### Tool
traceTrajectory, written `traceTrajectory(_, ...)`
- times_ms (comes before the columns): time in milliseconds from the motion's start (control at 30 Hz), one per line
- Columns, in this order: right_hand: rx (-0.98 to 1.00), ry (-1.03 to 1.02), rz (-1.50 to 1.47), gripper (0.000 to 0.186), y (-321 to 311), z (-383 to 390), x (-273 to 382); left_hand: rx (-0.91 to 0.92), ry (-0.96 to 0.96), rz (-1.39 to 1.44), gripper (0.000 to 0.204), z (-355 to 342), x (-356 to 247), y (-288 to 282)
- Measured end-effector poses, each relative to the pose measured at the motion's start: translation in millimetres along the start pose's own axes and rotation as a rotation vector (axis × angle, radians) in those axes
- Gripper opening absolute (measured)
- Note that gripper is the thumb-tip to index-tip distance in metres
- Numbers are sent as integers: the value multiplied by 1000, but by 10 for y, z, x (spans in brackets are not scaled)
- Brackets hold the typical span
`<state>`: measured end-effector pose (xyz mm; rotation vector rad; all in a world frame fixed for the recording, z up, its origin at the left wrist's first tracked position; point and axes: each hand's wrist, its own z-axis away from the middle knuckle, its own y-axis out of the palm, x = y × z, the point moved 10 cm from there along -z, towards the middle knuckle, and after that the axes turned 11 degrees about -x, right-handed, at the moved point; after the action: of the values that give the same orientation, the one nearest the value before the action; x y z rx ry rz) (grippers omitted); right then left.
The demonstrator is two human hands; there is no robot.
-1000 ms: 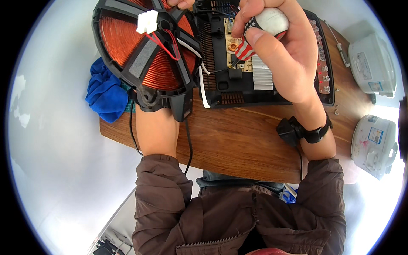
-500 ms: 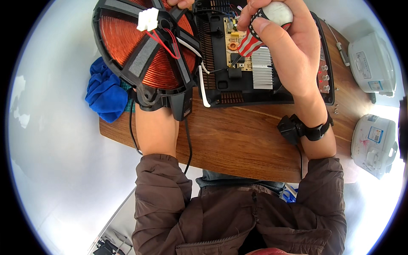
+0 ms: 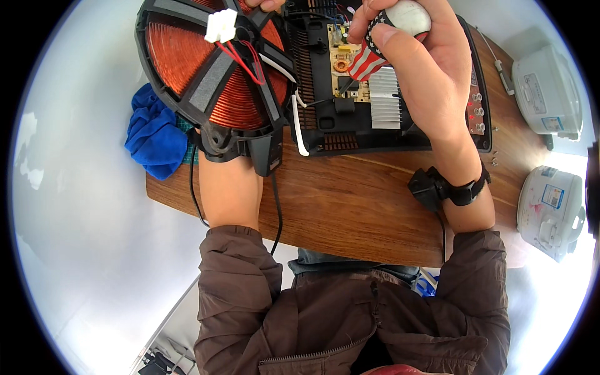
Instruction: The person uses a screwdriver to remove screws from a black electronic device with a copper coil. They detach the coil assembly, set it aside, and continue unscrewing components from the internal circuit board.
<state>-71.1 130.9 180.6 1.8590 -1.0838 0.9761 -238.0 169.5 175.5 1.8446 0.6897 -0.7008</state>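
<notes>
My left forearm passes beneath a round induction coil (image 3: 234, 106) with copper windings on a black frame. Fingertips of my left hand (image 3: 267, 5) curl over its far rim; the rest of that hand is hidden. A white plug (image 3: 221, 26) on red wires lies across the coil. Wrapped round the bulb-like stars-and-stripes handle of a screwdriver (image 3: 369, 61) is my right hand (image 3: 431, 75). The handle's white end points up, and a thin dark shaft slants down to the circuit board (image 3: 361, 49) in the opened black cooker base (image 3: 375, 145). The tip's contact is unclear.
A silver heat sink (image 3: 385, 103) stands beside the board. Left of the coil, a blue cloth (image 3: 155, 134) lies on a green mat. Small screws (image 3: 494, 157) are scattered on the wooden table (image 3: 356, 206). Two white rice cookers (image 3: 550, 212) stand at the right.
The white plug has shifted slightly right. Both hands keep almost the same position and grip.
</notes>
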Motion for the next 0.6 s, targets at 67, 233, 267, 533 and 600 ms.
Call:
traceTrajectory(67,18,-8,1,21,7,0,6,1,0,1,31,0,4,7)
traceTrajectory(233,100,3,-12,22,101,42,43,5,1,10,31,-20,36,29)
traceTrajectory(267,119,-33,-20,22,130,46,51,6,2,11,32,-22,43,35)
traceTrajectory(533,129,-350,303,23,250,52,301,4,9,11,32,-63,127,79)
traceTrajectory(600,89,-579,466,33,294,94,389,1,10,9,32,-54,147,78)
